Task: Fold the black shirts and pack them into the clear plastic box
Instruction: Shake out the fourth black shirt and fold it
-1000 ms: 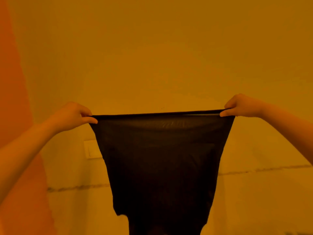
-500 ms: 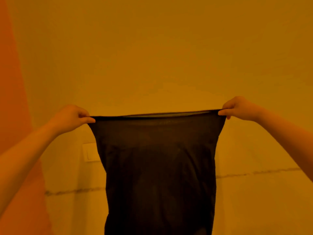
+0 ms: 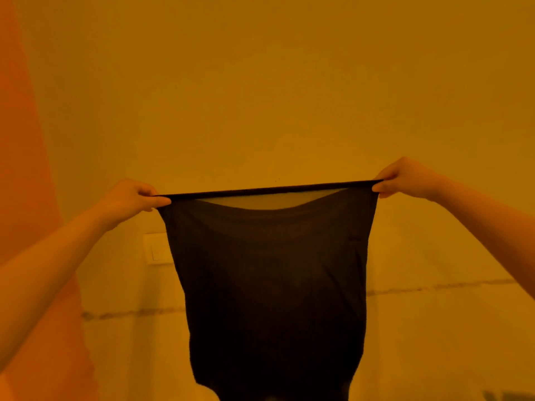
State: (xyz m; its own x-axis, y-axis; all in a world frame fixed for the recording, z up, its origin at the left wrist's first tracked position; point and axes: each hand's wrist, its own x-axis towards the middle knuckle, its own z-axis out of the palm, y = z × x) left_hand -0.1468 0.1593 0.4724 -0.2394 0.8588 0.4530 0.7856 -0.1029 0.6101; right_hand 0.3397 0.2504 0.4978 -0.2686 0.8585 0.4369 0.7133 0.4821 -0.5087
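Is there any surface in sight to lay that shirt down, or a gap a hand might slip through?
No surface shows, only wall. The black shirt hangs between the left hand and right hand, filling the middle. A hand could pass through the slit under its taut top edge, or beside it near the wall switch.

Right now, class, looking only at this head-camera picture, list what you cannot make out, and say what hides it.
- Black shirt, head view: its lower part is cut off by the bottom edge.
- Wall switch: its right side is hidden behind the shirt.
- Clear plastic box: not in view at all.
- Left hand and right hand: the fingertips are hidden by the hem they pinch.
- Dark patch, bottom right: blurred and cut off.
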